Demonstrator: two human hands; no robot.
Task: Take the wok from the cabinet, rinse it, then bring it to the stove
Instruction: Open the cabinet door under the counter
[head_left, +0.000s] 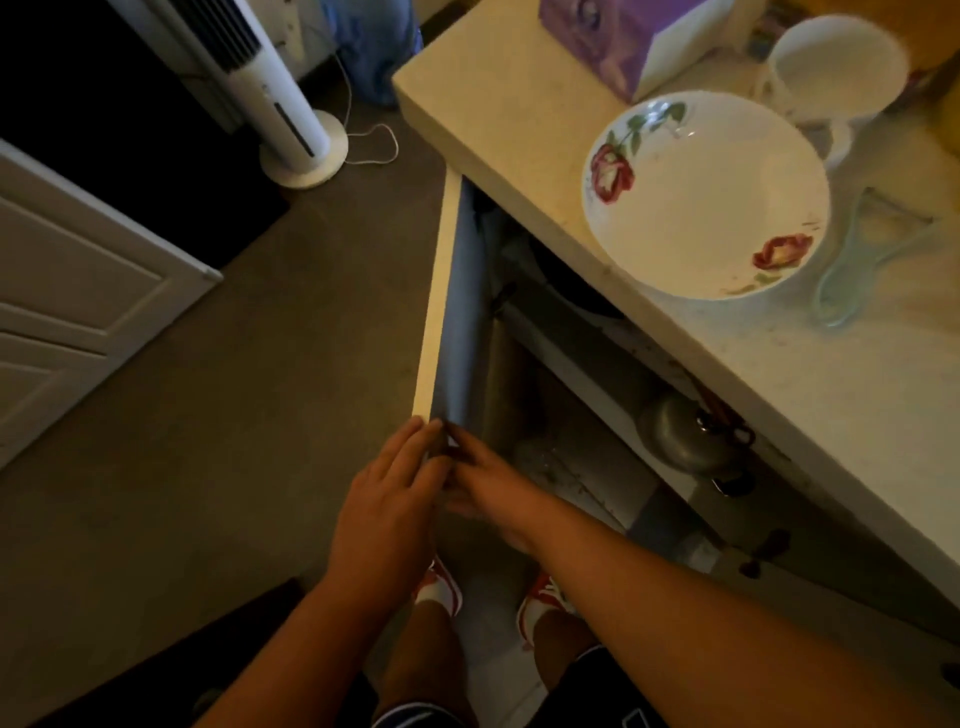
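Dim kitchen, pale stone counter (519, 119), both hands (384, 499) flat-fingered pinching smooth white cabinet door (441, 291) edge

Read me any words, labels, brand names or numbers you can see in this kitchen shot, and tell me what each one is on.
No text can be read anywhere in this view.
Purple tissue box: printed pattern only, too blurred to show any lettering.
Tower fan: a small mark on the body, too small to read.
Floral bowl: rose pictures, no words.
White mug: plain.
Cabinet door: no label.
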